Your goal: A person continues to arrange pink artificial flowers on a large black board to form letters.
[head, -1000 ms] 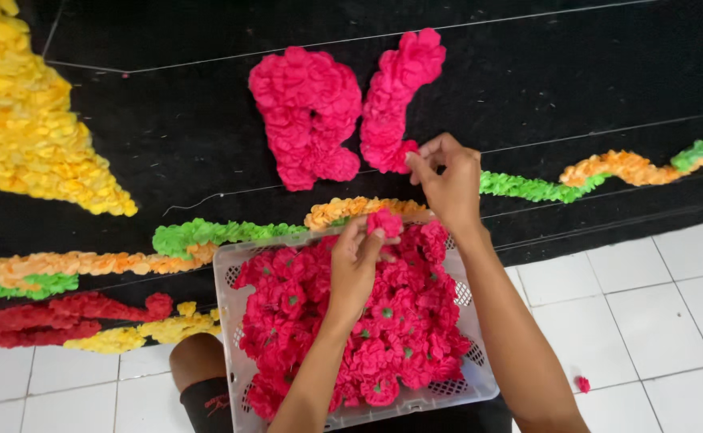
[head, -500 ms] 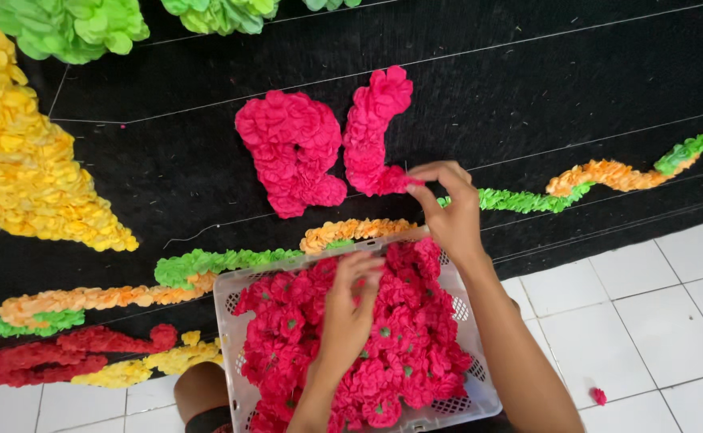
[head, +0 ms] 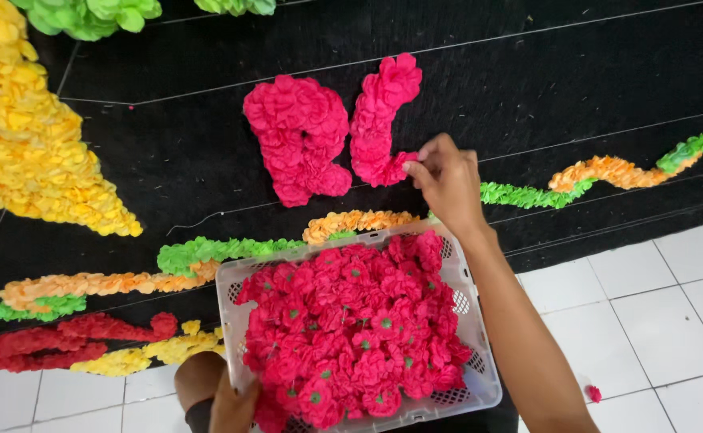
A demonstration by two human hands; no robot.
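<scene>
**Pink paper flowers laid onto a black board, seen from above**

The right hand point(head: 448, 180), centre of the frame, pinches a pink paper flower point(head: 404, 164) between thumb and fingertips at the lower right foot of the second pink shape point(head: 379, 120), touching the flowers already set there. The left hand point(head: 235, 405), at the bottom edge, grips the near left corner of the white plastic basket point(head: 480, 385); whether its fingers are curled tight cannot be told, as most of the hand lies out of frame. The basket, lower centre, is heaped with pink flowers point(head: 351, 329).

Progress, as judged from the layout: one full pink shape point(head: 299, 132) stands complete at upper centre, a second beside it looks partly built, and the black board point(head: 576, 72) to its right is bare. The basket's full load suggests much remains to be placed.

Edges and room: a wavy band of green and orange flowers point(head: 608, 172) runs just below the working hand, and the basket rim sits near the wrist, so the lower side is tight. A yellow mass point(head: 39, 152) fills the upper left, well apart. A loose pink scrap point(head: 593, 393) lies on the white tiled floor point(head: 672, 297), lower right.
</scene>
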